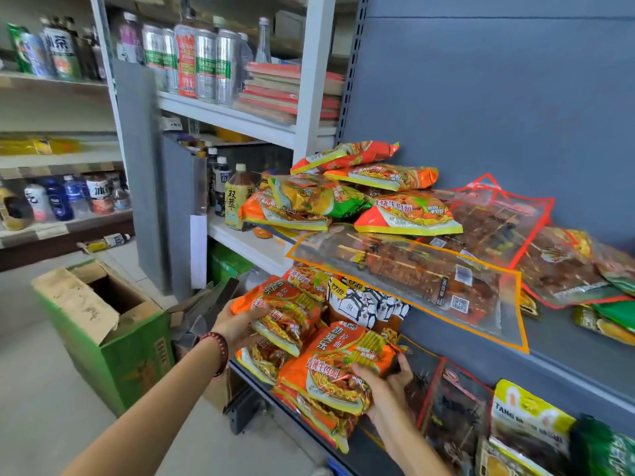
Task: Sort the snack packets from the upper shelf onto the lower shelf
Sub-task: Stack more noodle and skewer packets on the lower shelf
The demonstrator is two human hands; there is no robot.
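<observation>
Snack packets [323,400] of orange instant noodles are lying stacked at the front of the lower shelf [256,386], nearest the person. The right hand [381,386] is gripping the top packet [340,365] of this stack, fingers curling over its right edge. Just to the left, the left hand [240,324], with a beaded bracelet [218,348] circling its wrist, is holding a second noodle packet [285,314] by its near end, fingers curling beneath it, so it is tilting above more noodles on the same shelf. A black-and-white packet [367,304] is standing behind them, and a yellow TANG packet [529,420] is lying further right.

Above, an orange-bordered skewer packet [412,280] is overhanging the front of the upper shelf [563,355], with a red-bordered skewer packet [498,228] lying just behind it. A heap of noodle packets [343,197] is sitting at that shelf's left end.

On the floor to the left, a green cardboard box [103,324] is standing with its flaps open. Further back, a tea bottle [238,197] is standing on a white rack, with silver cans [206,63] and a stack of red books [288,91] sitting one level higher
</observation>
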